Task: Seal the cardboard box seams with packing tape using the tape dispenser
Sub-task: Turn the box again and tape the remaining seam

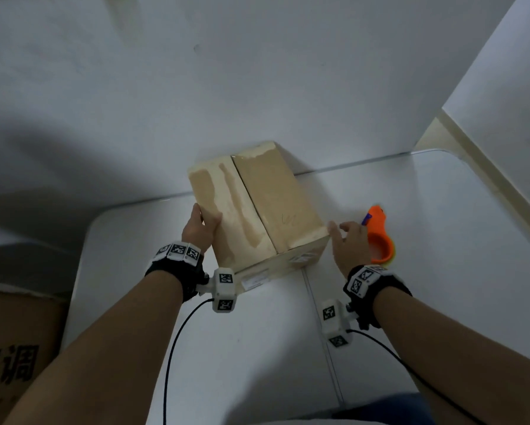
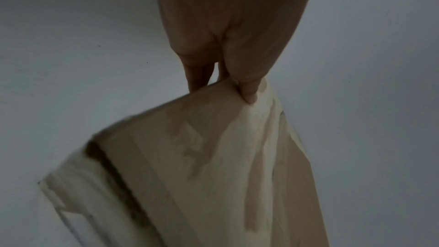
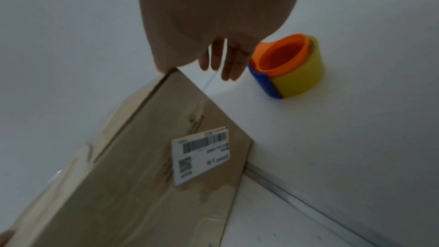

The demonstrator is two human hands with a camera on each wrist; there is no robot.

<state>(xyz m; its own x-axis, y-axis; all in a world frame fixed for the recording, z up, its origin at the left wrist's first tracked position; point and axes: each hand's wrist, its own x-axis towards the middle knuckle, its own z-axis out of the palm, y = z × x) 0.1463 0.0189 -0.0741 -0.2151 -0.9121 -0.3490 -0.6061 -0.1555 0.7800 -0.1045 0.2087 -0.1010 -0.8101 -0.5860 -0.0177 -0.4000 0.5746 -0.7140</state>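
A closed cardboard box [image 1: 276, 194] stands on the white table [image 1: 257, 348], its top seam [image 1: 253, 200] running away from me with pale worn streaks on the left flap. My left hand [image 1: 202, 228] holds the box's left top edge, thumb on top and fingers down the side; the left wrist view shows that hand [image 2: 225, 44] and box [image 2: 213, 157] the same way. My right hand [image 1: 344, 237] has straight fingers, thumb touching the near right top corner. The orange, yellow and blue tape dispenser [image 1: 380, 237] lies just right of it, untouched, beyond the right hand [image 3: 213, 25] in the right wrist view.
A white wall [image 1: 257, 72] rises directly behind the box. The box front [image 3: 142, 157] carries a barcode label [image 3: 202, 155]. A large brown carton with printed characters [image 1: 12, 348] stands off the table's left edge. A seam line [image 1: 322, 332] divides the tabletop.
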